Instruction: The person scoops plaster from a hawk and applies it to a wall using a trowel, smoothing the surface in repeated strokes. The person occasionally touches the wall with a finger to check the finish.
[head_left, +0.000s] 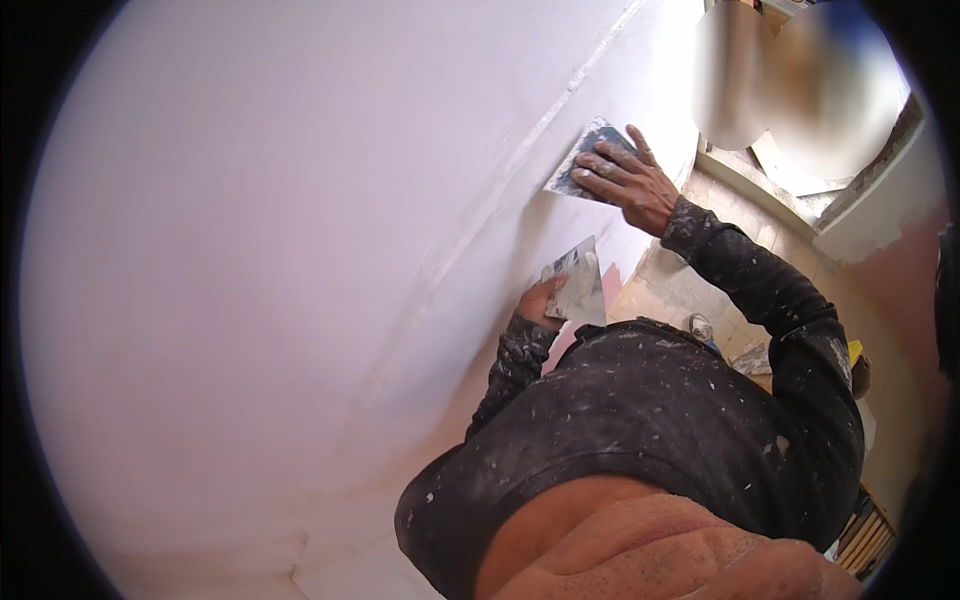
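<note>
My right hand (pixel 635 183) presses a wide putty knife (pixel 590 147) near the white wall (pixel 300 200), its fingers laid along the back of the blade. White filler smears the blade and my fingers. Lower down, close to my waist, my left hand (pixel 540 302) is closed on a second wide putty knife (pixel 580 290), whose metal blade carries white filler. The handles of both tools are hidden. A pale filler strip (pixel 530 140) runs diagonally up the wall beside the right blade.
Beyond my right arm is a tiled floor (pixel 735 215) with a pale ledge (pixel 765 190). A partly pink wall (pixel 905 265) stands at the right. My shoe (pixel 700 327) shows below. Slatted wood (pixel 865 540) lies at the lower right. A blurred patch covers the upper right.
</note>
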